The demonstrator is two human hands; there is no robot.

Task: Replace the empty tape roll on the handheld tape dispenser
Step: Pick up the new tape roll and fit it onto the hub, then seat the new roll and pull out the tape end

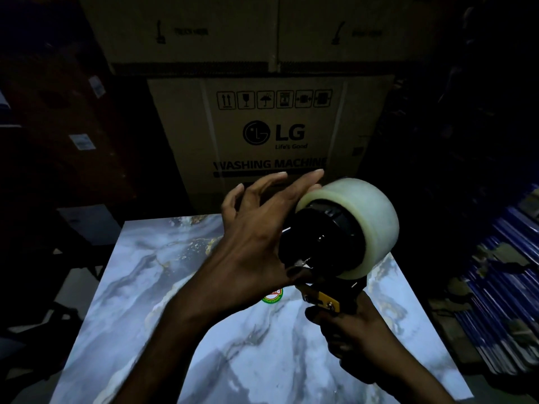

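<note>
A handheld tape dispenser with a black hub and a yellow plate is held above a marbled table. A full, pale translucent tape roll sits around its hub. My right hand is wrapped around the dispenser's handle, low on the right. My left hand is spread, fingers apart, with its fingertips and palm against the left rim of the roll and the hub. I cannot tell how far the roll is seated. The scene is dim.
A large LG washing machine carton stands right behind the table, with more cartons stacked above. A round green and red sticker shows on the table under my hands. Dark stacked goods line the right side.
</note>
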